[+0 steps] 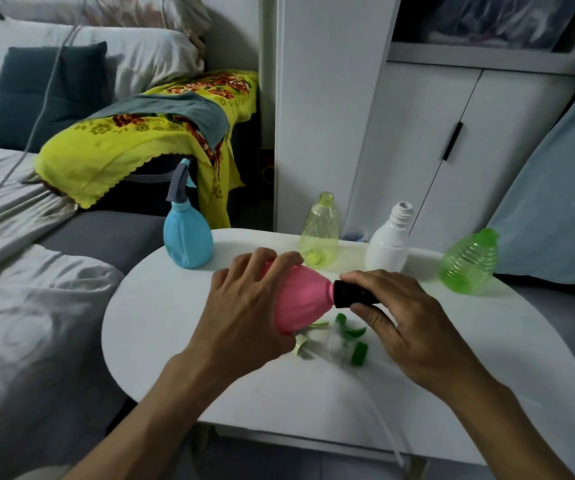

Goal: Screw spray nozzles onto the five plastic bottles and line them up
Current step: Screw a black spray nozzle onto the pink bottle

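Observation:
My left hand grips a pink bottle, held on its side above the white table. At the bottle's neck my right hand pinches a black nozzle collar. A blue bottle with a grey and blue spray nozzle stands at the table's back left. Three open bottles stand along the back edge: a yellow-green one, a white one and a ribbed green one that leans. Loose green and white nozzle parts lie under my hands.
A bed with grey sheets lies to the left, and a yellow floral cloth covers something behind the table. A white wardrobe stands behind, and a pale blue cushion at the right. A thin clear tube hangs over the table's front edge.

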